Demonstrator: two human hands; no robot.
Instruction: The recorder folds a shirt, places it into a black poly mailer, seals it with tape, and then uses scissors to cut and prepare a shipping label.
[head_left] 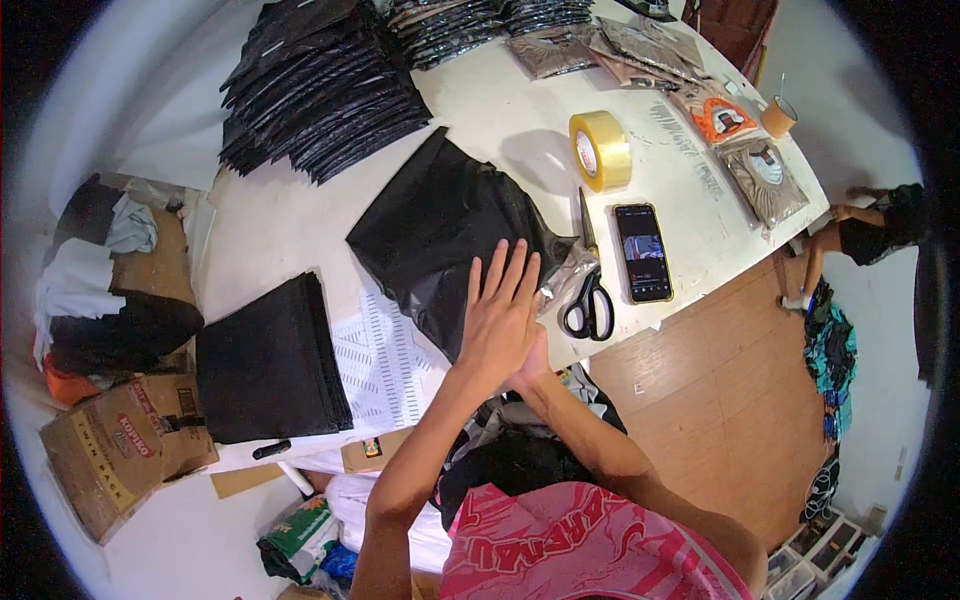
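A black plastic mailing bag [440, 230] lies on the white table in front of me, its surface creased. My left hand [500, 315] rests flat on its near right part, fingers stretched out toward the far side. Tucked beneath the left palm is my right hand [536, 356], at the bag's near edge; its fingers are hidden. Crumpled clear plastic [568, 275] shows at the bag's right edge. Close by on the right lie black-handled scissors [588, 305], a phone [643, 255] with a lit screen, and a roll of clear yellowish tape [600, 150] standing on edge.
Stacked black packages [315, 100] fill the far left. Flat black bags [270, 365] sit beside printed label sheets [380, 350] at near left. Clear-wrapped garments [760, 180] line the right edge near a small cup [779, 117]. A cardboard box [125, 450] stands left; another person [870, 222] is at far right.
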